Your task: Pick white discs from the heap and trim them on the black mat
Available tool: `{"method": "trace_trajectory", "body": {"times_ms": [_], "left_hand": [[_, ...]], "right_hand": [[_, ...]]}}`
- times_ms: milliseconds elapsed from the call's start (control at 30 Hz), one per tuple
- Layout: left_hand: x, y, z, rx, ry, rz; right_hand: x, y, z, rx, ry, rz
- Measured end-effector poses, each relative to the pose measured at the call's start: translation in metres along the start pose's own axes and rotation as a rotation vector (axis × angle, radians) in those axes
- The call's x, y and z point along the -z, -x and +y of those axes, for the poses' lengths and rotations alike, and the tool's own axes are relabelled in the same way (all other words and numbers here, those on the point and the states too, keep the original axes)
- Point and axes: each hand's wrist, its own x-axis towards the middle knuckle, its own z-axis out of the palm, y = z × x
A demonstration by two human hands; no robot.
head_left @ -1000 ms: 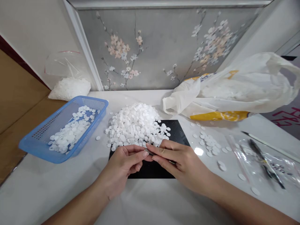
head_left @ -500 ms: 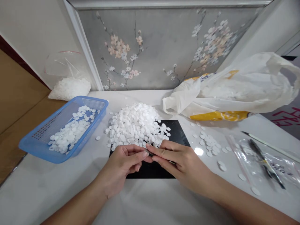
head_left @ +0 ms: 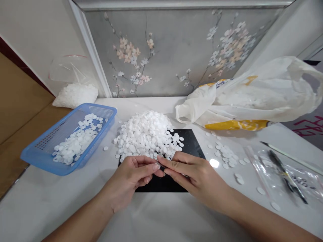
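My left hand [head_left: 137, 173] is closed in a pinch, thumb against fingers, over the front of the black mat [head_left: 164, 184]. What the pinch holds is too small to make out. My right hand [head_left: 193, 171] grips a slim dark tool [head_left: 162, 165], mostly covered by its fingers, with the tip against my left fingertips. Just beyond both hands rises a pile of small white round discs [head_left: 146, 132], covering much of the mat and spilling onto the table.
A blue basket [head_left: 45, 166] with white discs stands left, before a clear bag of white bits [head_left: 75, 94]. Back right lies a white plastic bag [head_left: 242, 104]. Loose discs [head_left: 225, 154], a clear zip bag [head_left: 267, 181], a black pen [head_left: 287, 176] and a pale stick [head_left: 290, 156] lie right.
Both hands stay almost in place. The dark tool shows slightly less between the fingertips, and its angle has shifted a little.
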Motion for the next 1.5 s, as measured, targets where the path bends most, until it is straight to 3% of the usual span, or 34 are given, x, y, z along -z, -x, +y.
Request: {"method": "trace_trajectory", "body": {"times_ms": [1500], "left_hand": [[0.0070, 0.0017, 0.0038, 0.023, -0.014, -0.067]], "right_hand": [[0.0002, -0.0004, -0.0013, 0.045, 0.030, -0.005]]}}
